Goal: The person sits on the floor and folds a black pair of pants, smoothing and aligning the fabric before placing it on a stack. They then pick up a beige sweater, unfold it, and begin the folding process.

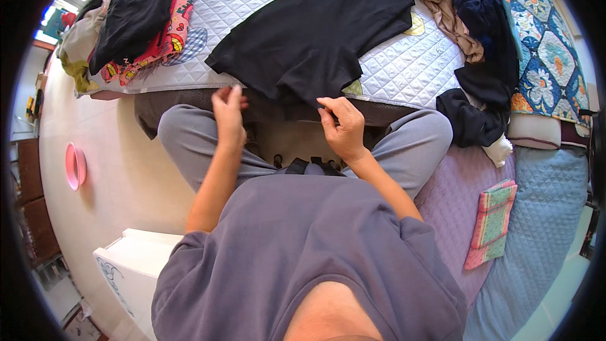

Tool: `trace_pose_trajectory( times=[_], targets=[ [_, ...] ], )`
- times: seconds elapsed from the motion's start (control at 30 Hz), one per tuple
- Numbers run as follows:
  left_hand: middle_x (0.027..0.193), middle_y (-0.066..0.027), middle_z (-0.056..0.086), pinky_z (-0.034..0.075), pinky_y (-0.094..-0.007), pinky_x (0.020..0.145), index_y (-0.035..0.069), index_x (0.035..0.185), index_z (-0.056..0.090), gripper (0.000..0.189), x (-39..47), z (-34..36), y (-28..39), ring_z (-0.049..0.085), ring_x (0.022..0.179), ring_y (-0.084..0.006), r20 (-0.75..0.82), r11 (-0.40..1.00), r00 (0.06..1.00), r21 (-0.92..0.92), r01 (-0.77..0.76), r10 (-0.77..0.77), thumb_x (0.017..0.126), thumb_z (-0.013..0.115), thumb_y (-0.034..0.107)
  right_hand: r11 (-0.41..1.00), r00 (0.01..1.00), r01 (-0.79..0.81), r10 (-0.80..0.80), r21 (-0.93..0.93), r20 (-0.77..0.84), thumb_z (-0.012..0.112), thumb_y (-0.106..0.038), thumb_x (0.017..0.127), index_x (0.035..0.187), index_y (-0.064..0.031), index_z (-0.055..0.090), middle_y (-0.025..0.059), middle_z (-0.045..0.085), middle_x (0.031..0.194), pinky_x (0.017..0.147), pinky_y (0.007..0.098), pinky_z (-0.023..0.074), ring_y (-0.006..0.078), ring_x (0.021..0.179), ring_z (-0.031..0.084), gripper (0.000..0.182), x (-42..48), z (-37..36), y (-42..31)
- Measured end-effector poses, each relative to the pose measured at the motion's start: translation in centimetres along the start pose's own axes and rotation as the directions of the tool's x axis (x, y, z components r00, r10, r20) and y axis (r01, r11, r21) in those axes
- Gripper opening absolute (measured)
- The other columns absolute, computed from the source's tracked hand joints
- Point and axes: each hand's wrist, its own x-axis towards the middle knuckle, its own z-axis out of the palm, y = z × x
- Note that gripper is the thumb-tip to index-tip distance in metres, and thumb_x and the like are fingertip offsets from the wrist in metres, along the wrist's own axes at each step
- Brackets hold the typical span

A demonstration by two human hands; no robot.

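A black garment (307, 33) lies spread and slightly rumpled on a white quilted cover (397, 76) with fruit prints. My left hand (229, 109) is just off the near left edge of the garment, its fingers apart and nothing seen in them. At the garment's near corner is my right hand (340, 121), thumb and forefinger close to the cloth; whether they pinch it cannot be told. To the left, a folded black cloth (137, 14) rests on a pink printed fabric (182, 19). A heap of dark clothes (487, 23) lies to the right.
On the floor at left stands a pink basin (75, 166), with a white box-like piece (142, 255) nearer me. A folded pink and green checked cloth (492, 225) lies on the purple quilted cover (454, 189) at right. Beyond are a blue quilted cover (544, 208) and a patterned cushion (544, 57).
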Motion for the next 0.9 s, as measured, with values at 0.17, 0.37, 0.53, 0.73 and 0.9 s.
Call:
trace_pose_trajectory(
  times=[0.17, 0.37, 0.53, 0.73, 0.9],
  targets=[
    [0.107, -0.0108, 0.065, 0.055, -0.0378, 0.083, -0.002, 0.121, 0.054, 0.044, -2.4, 2.3, 0.0, 0.066, 0.093, -0.0221, 0.26, 0.932, 0.944, -0.247, 0.266, -0.201, 0.097, 0.069, 0.032, 0.988, 0.991, -0.121, 0.125, 0.093, -0.039, 0.066, 0.005, 0.086, 0.1, -0.0017, 0.069, 0.0105, 0.067, 0.085, 0.066, 0.0299, 0.0511, 0.0233, 0.073, 0.066, 0.016, -1.7, -0.9, 0.8],
    [0.105, -0.013, 0.071, 0.057, -0.0383, 0.081, 0.0, 0.118, 0.06, 0.043, 0.5, 3.5, 2.4, 0.07, 0.095, -0.0245, 0.214, 0.919, 0.957, -0.3, 0.254, -0.195, 0.094, 0.072, 0.034, 0.989, 0.974, -0.109, 0.126, 0.097, -0.187, 0.067, 0.005, 0.087, 0.094, -0.001, 0.069, 0.0124, 0.066, 0.081, 0.065, 0.0308, 0.0503, 0.0245, 0.072, 0.066, 0.01, -0.8, -2.3, 1.3],
    [0.091, -0.017, 0.071, 0.059, -0.037, 0.064, -0.004, 0.11, 0.058, 0.048, 1.3, 1.6, 4.4, 0.071, 0.071, -0.0254, 0.245, 0.952, 0.924, 0.161, 0.26, -0.294, 0.095, 0.069, 0.039, 0.923, 0.92, -0.268, 0.33, 0.276, -0.211, 0.066, 0.0, 0.092, 0.095, -0.0004, 0.07, 0.0029, 0.064, 0.079, 0.064, 0.0228, 0.0441, 0.0079, 0.071, 0.058, 0.005, -0.9, -3.0, 2.3],
    [0.094, -0.0178, 0.07, 0.058, -0.0366, 0.065, -0.005, 0.109, 0.059, 0.045, 1.4, 0.3, 4.1, 0.072, 0.077, -0.0248, 0.315, 0.957, 0.914, -0.05, 0.287, -0.258, 0.095, 0.069, 0.037, 0.863, 0.872, -0.331, 0.435, 0.383, -0.227, 0.066, -0.002, 0.094, 0.095, -0.0009, 0.071, -0.0003, 0.064, 0.075, 0.059, 0.0215, 0.0442, 0.0052, 0.064, 0.056, 0.006, -0.4, -2.9, 2.6],
    [0.108, -0.0116, 0.069, 0.059, -0.0362, 0.077, -0.002, 0.121, 0.059, 0.042, 4.2, 2.3, 3.8, 0.07, 0.094, -0.0221, 0.234, 0.978, 0.964, -0.132, 0.162, -0.128, 0.09, 0.076, 0.021, 0.912, 0.926, -0.284, 0.341, 0.295, -0.163, 0.065, -0.004, 0.096, 0.099, -0.002, 0.071, -0.0023, 0.062, 0.078, 0.061, 0.0194, 0.0455, 0.0033, 0.068, 0.055, 0.007, 0.2, -3.2, 1.6]
  ],
)
